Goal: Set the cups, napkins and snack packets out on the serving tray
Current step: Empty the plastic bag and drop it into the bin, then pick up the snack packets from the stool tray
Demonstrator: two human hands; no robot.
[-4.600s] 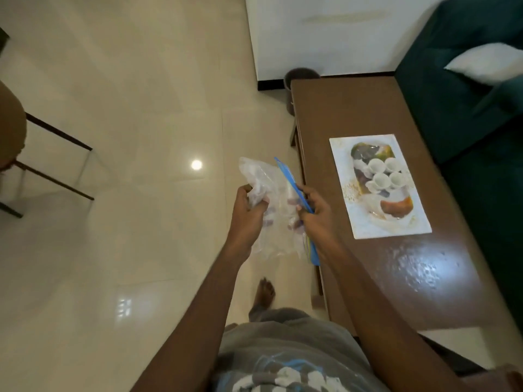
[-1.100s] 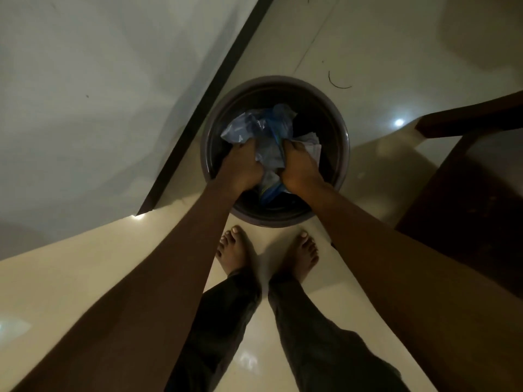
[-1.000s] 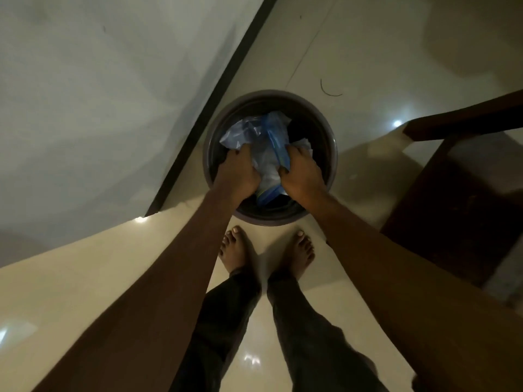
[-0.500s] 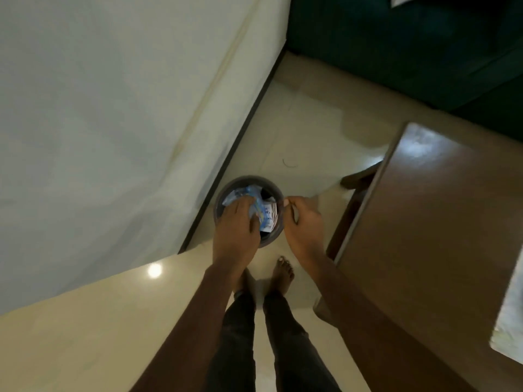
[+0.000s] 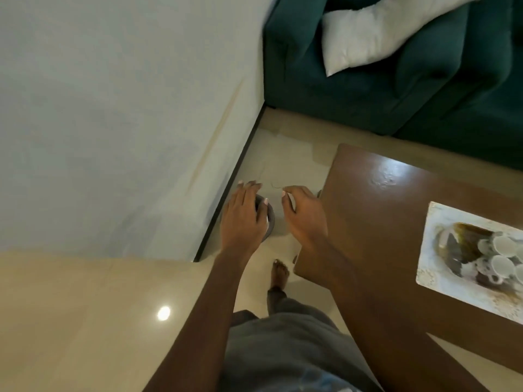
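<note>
The white patterned serving tray (image 5: 441, 281) lies on the brown table at the right edge of the view. Several small white cups (image 5: 501, 254) stand together on it. My left hand (image 5: 243, 219) hovers with relaxed fingers above the dark waste bin (image 5: 270, 219) on the floor and hides most of it. My right hand (image 5: 304, 219) hangs just right of the bin, near the table's corner, fingers loose and holding nothing. No napkins or snack packets can be made out.
The brown table (image 5: 396, 222) fills the right side, its near corner beside my right wrist. A green sofa (image 5: 396, 80) with a white cushion (image 5: 368, 38) stands beyond it. A white wall (image 5: 113, 123) runs along the left. My bare foot (image 5: 278, 274) is on the tiled floor.
Both hands pressed the crumpled plastic bag into the bin, then let go and lifted away. I have straightened up, and the view has swung back towards the table and tray.
</note>
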